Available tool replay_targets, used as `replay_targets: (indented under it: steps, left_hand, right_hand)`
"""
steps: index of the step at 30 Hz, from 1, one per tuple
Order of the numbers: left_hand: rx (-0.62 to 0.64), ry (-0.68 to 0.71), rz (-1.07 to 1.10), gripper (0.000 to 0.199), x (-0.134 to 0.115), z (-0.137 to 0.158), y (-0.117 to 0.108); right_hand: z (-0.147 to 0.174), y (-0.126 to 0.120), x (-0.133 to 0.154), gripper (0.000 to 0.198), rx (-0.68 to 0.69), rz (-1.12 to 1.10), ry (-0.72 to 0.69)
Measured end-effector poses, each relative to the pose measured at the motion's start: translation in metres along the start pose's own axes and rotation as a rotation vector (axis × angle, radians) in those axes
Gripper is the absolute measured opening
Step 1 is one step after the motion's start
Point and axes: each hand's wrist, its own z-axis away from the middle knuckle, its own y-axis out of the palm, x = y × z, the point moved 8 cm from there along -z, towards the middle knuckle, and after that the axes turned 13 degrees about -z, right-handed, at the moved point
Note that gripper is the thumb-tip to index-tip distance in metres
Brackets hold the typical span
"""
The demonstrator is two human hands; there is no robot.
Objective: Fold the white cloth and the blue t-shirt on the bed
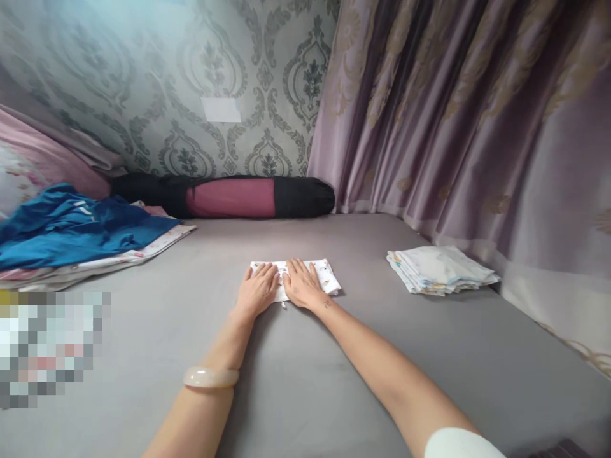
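Note:
A folded white cloth [326,275] with small dark and orange prints lies flat on the grey bed sheet [305,381]. My left hand [258,289] rests palm down on its left part, fingers stretched out. Beside it, my right hand [300,283] presses flat on the middle of the cloth with its fingers extended. A small white tab or string pokes out at the cloth's near edge. What lies beneath my palms is hidden.
To the right sits a stack of folded whitish cloths [442,268] near the curtain [429,127]. Blue clothing [90,222] lies on other fabrics at the left. A long black and maroon bolster-shaped bag [231,196] runs along the wall. The near left corner is pixelated.

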Motion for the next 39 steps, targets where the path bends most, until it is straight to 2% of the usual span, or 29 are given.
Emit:
replay_targets:
  steps: [5,9,13,17,21,24,27,29,32,36,39]
  left_hand:
    - [-0.106,-0.009,0.036,0.035,-0.001,0.001,-0.011]
    - [-0.208,0.015,0.013,0.036,-0.004,0.003,-0.022]
    - [-0.116,0.054,0.009,0.038,-0.008,0.003,-0.013]
    - [-0.039,0.052,0.040,0.039,-0.008,0.002,-0.003]
    - [-0.031,0.054,0.058,0.038,-0.006,0.002,-0.001]
    - [-0.049,0.044,0.057,0.038,-0.001,0.001,-0.004]
    - [-0.063,-0.075,0.039,0.040,0.019,0.000,-0.011]
    - [-0.058,-0.239,0.002,0.041,0.043,0.002,-0.016]
    - [0.044,-0.479,-0.047,0.042,0.081,0.007,-0.015]
    - [0.190,-0.612,0.033,0.043,0.108,0.006,-0.002]
    - [0.197,-0.635,0.112,0.037,0.112,-0.002,0.003]
  right_hand:
    - [0.001,-0.007,-0.004,0.059,0.049,-0.046,0.038]
    - [0.009,-0.021,-0.012,0.061,-0.009,0.004,0.100]
    - [0.013,-0.016,-0.021,0.063,-0.005,0.036,0.138]
    - [0.013,-0.009,-0.026,0.063,-0.061,0.051,0.133]
    - [0.012,-0.007,-0.026,0.062,-0.052,0.015,0.130]
    - [0.007,-0.016,-0.028,0.058,-0.005,-0.076,0.124]
    - [0.003,-0.045,-0.044,0.051,-0.056,-0.188,0.181]
    - [0.005,-0.069,-0.068,0.046,-0.119,-0.197,0.305]
    - [0.015,-0.091,-0.103,0.039,-0.125,-0.152,0.466]
    - [0.024,-0.093,-0.125,0.033,-0.101,-0.143,0.538]
    - [0.022,-0.082,-0.125,0.029,-0.088,-0.162,0.550]
